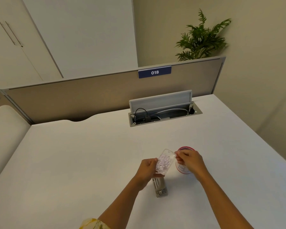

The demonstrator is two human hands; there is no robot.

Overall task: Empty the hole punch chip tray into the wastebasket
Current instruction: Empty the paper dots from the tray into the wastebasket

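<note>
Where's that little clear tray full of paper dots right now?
The clear chip tray is low in the head view, held above the desk between the left hand and right hand, just left of the red-rimmed wastebasket.

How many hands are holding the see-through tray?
2. The left hand grips the tray's left side; the right hand pinches its top right corner, in front of the small wastebasket.

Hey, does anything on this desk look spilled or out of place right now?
Nothing spilled. The clear plastic chip tray, full of paper dots, is held tilted by both hands, left hand and right hand. The grey metal hole punch lies trayless below.
</note>
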